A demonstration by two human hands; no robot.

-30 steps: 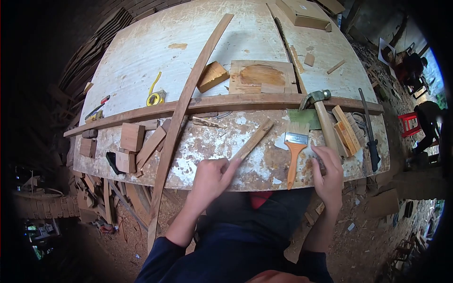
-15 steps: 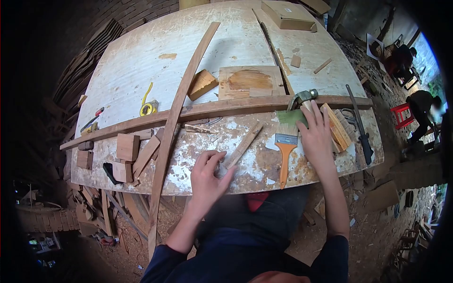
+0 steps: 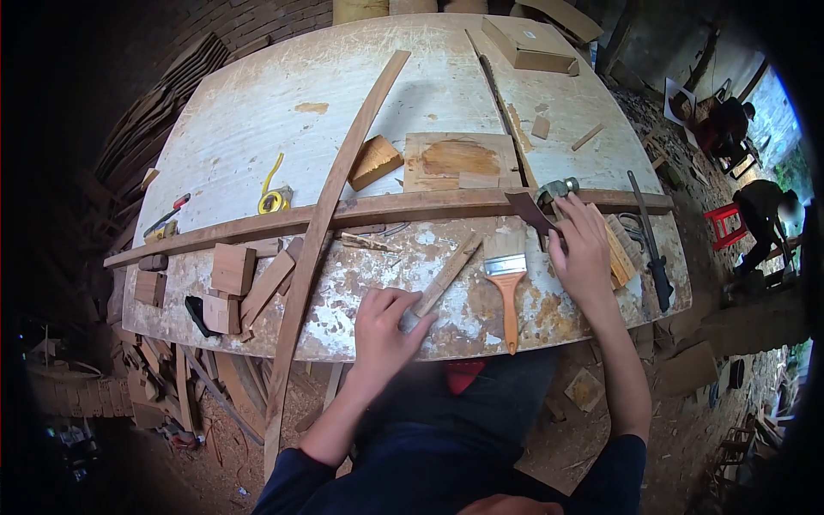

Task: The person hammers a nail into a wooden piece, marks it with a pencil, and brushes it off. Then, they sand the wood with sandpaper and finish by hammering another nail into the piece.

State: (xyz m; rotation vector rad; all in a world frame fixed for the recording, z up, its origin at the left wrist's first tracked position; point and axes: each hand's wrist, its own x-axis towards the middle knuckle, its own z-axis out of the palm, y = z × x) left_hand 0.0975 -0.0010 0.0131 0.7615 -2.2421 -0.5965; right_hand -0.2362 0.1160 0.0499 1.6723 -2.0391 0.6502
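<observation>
My left hand (image 3: 384, 333) rests near the bench's front edge, thumb and fingers apart around the lower end of a narrow wood strip (image 3: 450, 273), with no clear grip on it. A dark brown curled sheet (image 3: 530, 211), like sandpaper, is pinched by its right side between the thumb and fingers of my right hand (image 3: 582, 251). Just behind that hand lies a hammer head (image 3: 562, 186). Between the hands a wide brush (image 3: 508, 283) lies with its orange handle toward me. A yellowish wood block (image 3: 620, 257) is partly behind my right hand.
A long bar (image 3: 429, 202) crosses the bench (image 3: 360, 343), with a slanted strip (image 3: 330, 184) over it. Wood blocks (image 3: 232, 268) and a tape measure (image 3: 274, 201) are left; a file (image 3: 650, 245) is right. A cardboard box (image 3: 530, 47) is behind. Two people sit far right.
The sheet that lay flat, green side up, is now lifted and curled in my right hand, its brown side showing. The brush has turned slightly. My left hand's fingers have drawn in near the strip.
</observation>
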